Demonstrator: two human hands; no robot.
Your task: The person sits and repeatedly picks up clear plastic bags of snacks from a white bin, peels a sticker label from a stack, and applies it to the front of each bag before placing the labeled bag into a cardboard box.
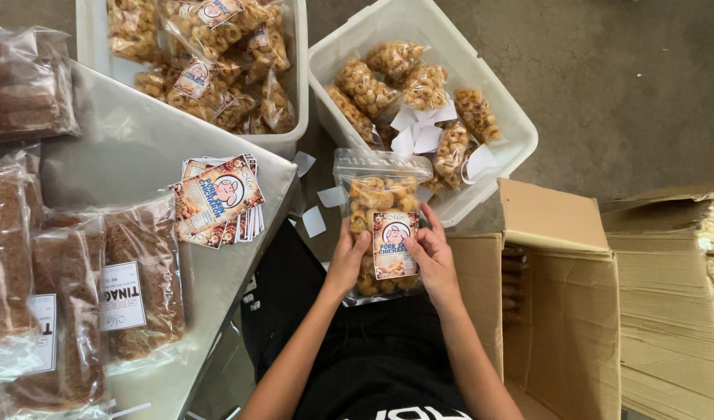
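Observation:
I hold a clear bag of golden fried snack rings (378,198) upright over my lap. My left hand (347,257) grips its left edge. My right hand (433,255) grips the right edge, its thumb pressing a printed paper label (395,245) stuck on the bag's front. A stack of the same labels (217,200) lies on the grey table (139,148) to my left.
Two white plastic bins hold more snack bags: one at the top (291,78), one at the right (489,93) with white paper scraps. Bags of brown snacks (135,272) cover the table's left. An open cardboard box (559,303) stands at my right, beside flat cardboard (668,311).

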